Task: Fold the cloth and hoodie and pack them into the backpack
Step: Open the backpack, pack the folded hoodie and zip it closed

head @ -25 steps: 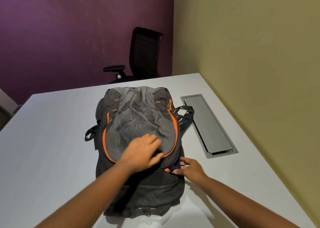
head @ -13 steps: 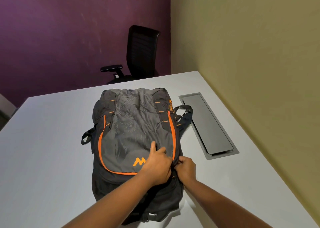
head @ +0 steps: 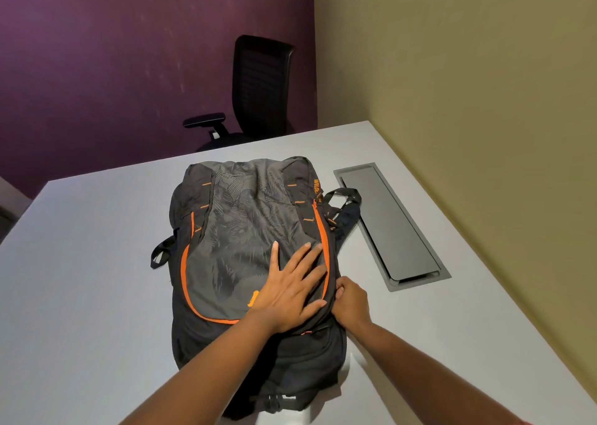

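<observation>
1. Head cam: the backpack [head: 245, 247] lay flat on the table [head: 80, 295].
2. Left hand [head: 290, 290] pressed flat on its front, fingers straight.
3. Right hand [head: 350, 301] pinched the backpack's right edge, fingers curled.

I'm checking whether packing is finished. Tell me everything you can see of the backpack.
The backpack lies flat on the white table, front up. It looks like woven fabric: black body, grey patterned front panel edged with an orange zipper line, small orange stitches and orange lettering on its side. Black straps stick out on both sides. It looks filled; no opening shows. The left hand presses flat on the front panel, and the right hand pinches its right edge by the zipper.
</observation>
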`<state>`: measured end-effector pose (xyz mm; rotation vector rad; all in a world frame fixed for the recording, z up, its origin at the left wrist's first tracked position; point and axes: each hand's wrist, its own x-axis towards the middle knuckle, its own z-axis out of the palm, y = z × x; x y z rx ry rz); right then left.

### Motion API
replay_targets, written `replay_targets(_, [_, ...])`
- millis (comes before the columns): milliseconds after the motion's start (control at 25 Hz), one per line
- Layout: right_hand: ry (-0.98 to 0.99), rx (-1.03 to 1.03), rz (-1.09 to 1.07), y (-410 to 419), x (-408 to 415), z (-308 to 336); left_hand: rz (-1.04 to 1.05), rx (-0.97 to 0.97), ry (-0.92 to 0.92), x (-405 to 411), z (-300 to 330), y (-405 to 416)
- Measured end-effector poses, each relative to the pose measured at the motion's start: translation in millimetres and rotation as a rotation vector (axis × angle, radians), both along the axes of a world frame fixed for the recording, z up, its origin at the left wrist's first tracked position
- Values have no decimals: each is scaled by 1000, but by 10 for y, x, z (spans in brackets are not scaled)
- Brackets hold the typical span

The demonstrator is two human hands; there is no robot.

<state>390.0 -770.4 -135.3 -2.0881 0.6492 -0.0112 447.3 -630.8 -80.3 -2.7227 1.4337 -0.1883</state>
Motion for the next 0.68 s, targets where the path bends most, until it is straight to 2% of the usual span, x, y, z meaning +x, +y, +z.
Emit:
replay_targets(120, [131,-55,9,-21,44,-80,19,93,101,40,-11,-12])
replay_targets(200, [151,-32,-34,-31,52,-111,30,142,174,42,6,-33])
replay_targets(400, [-61,29,-36,81,135,-93,45,207,234,26,67,-64])
replay_targets(440, [-42,-69,41,43,142,-65,43,219,237,22,80,-60])
replay_targets(560, [42,-629,458,-190,216,71,38,234,245,17,105,-49])
replay_targets(680, [85,-940,635,-324,395,184,33,243,257,34,108,-27])
